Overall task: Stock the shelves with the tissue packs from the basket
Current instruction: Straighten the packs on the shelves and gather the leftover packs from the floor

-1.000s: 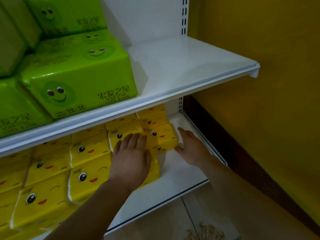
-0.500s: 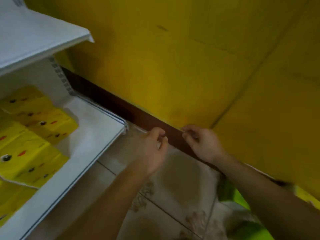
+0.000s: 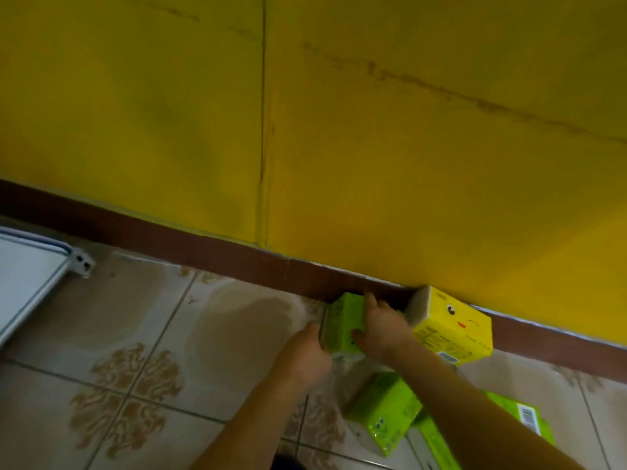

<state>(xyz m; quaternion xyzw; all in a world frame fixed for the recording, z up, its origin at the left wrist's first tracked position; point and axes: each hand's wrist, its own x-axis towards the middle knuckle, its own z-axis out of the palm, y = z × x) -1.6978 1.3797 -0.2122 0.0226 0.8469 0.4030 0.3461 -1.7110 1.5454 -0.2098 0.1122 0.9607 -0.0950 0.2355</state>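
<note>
The view has swung away from the shelves since a second ago, when both hands were pressing yellow packs into line on the bottom shelf; half a second ago the hands were crossing empty over the floor, and now they have reached the loose stock by the wall. The left hand (image 3: 307, 354) grips the near left edge of a green tissue pack (image 3: 342, 329), fingers curled round its side, while the right hand (image 3: 381, 329) lies over the pack's top with the thumb wrapped down its front face, so both hold the same pack. It looks like the start of a new pick-up, meaning one more pack is about to go to the shelves. The pack stands on the floor against the dark brown skirting board (image 3: 237, 256), just beside a yellow tissue pack (image 3: 454, 330) with a winking face printed on it. Nearer the camera, more green packs (image 3: 383, 418) lie tumbled under the right forearm; no basket can be made out, so whether they sit in one I cannot tell. The floor (image 3: 135, 334) is beige tile with brown ornamental motifs and dark grout lines. The wall (image 3: 373, 130) is yellow, marked with seams and scuffs. At the left edge only the corner of the white bottom shelf (image 3: 27, 283) shows, well apart from the hands.
</note>
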